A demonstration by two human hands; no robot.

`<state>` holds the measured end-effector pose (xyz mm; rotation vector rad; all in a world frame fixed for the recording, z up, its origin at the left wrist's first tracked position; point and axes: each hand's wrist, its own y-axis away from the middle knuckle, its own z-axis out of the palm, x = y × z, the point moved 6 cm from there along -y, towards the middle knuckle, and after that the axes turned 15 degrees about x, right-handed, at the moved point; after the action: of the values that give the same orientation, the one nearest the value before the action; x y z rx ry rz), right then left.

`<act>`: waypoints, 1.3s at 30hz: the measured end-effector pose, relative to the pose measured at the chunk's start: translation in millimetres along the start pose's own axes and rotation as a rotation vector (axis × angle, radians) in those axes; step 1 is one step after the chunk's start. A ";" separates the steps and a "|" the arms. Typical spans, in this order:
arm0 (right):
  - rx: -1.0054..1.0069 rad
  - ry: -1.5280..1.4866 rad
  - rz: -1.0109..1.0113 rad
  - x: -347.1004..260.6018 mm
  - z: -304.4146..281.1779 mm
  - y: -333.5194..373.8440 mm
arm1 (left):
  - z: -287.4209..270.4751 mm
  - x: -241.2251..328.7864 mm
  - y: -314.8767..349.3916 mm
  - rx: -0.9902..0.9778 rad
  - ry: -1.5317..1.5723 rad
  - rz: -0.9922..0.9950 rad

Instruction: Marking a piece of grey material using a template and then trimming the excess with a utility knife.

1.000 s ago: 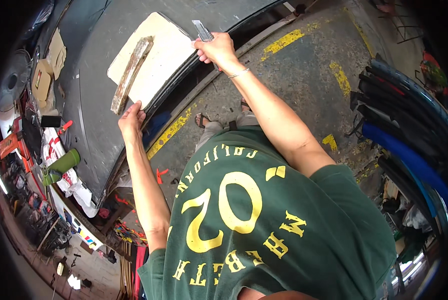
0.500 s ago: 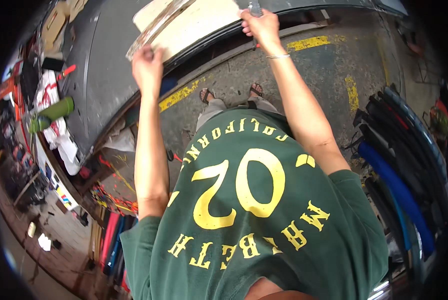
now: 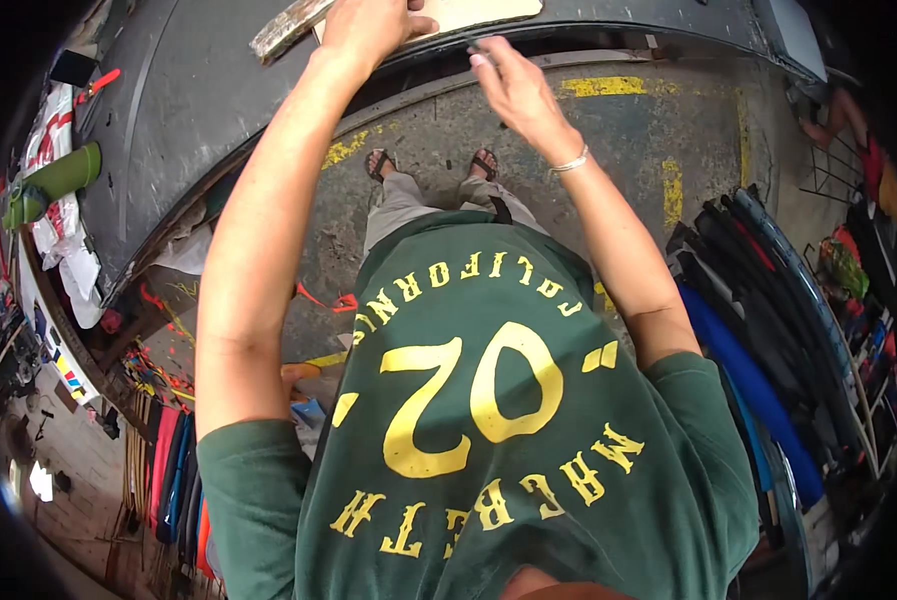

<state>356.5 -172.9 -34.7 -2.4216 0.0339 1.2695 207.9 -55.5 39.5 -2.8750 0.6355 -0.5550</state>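
My left hand (image 3: 368,35) reaches over a pale flat sheet (image 3: 483,12) at the top edge, its thumb and a finger apart on or just above the sheet. Part of that hand is cut off by the picture's edge. To its left, a worn, mottled strip (image 3: 286,32) lies aslant, partly covered by the hand. At the front edge of the dark table, my right hand (image 3: 520,88) is closed around a grey utility knife (image 3: 473,44). Only a small dark bit of the knife shows beyond the fingers.
The sheet lies on a dark worktable (image 3: 208,110). At left are a green roll (image 3: 68,172) and white plastic (image 3: 73,265). Rolls of dark and blue material (image 3: 758,350) stand at right. Yellow lines (image 3: 603,87) mark the floor. Another person's limb (image 3: 843,115) shows at far right.
My left hand has left the strip's near end and moved right over the sheet. My right hand has dropped nearer, below the sheet's front edge, and the knife is now mostly hidden.
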 end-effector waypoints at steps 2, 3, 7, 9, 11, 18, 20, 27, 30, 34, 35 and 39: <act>-0.055 0.011 0.002 -1.2 12.0 -2.4 | 2.9 -0.7 -3.7 -0.028 -0.046 0.029; -0.063 0.012 0.001 0.7 15.8 -4.8 | 3.8 -1.6 -4.8 -0.008 -0.045 0.023; -0.056 0.047 -0.059 13.3 24.9 -14.0 | 8.6 -2.8 -10.3 -0.012 -0.020 0.020; -0.054 0.064 -0.067 19.6 26.0 -14.5 | 8.9 -0.5 -11.6 -0.028 0.002 -0.013; -0.063 0.100 -0.104 20.0 27.1 -18.2 | 9.6 -1.0 -13.7 -0.015 0.004 0.003; -0.074 0.107 -0.106 21.8 30.6 -22.4 | 14.1 -4.2 -17.1 -0.020 -0.005 0.043; -0.039 0.068 -0.134 19.2 29.9 -23.5 | 13.2 -4.0 -17.8 -0.033 -0.007 0.033; -0.071 0.102 -0.116 7.8 28.9 -25.2 | 12.3 -7.6 -16.2 -0.047 -0.008 0.022; -0.072 0.107 -0.118 5.5 29.8 -24.5 | 13.4 -9.8 -16.2 -0.061 0.006 0.015; -0.073 0.118 -0.111 2.1 28.9 -20.4 | 13.2 -8.6 -12.0 -0.043 -0.027 0.033; -0.073 0.112 -0.109 1.3 28.6 -20.5 | 12.1 -7.7 -11.3 -0.047 -0.028 0.033; -0.075 0.110 -0.111 0.0 27.6 -18.5 | 12.1 -6.2 -11.6 -0.108 -0.037 -0.006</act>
<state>338.7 -146.0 -42.4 -2.5174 -0.1175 1.1069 211.7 -41.6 28.9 -2.9814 0.6708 -0.4814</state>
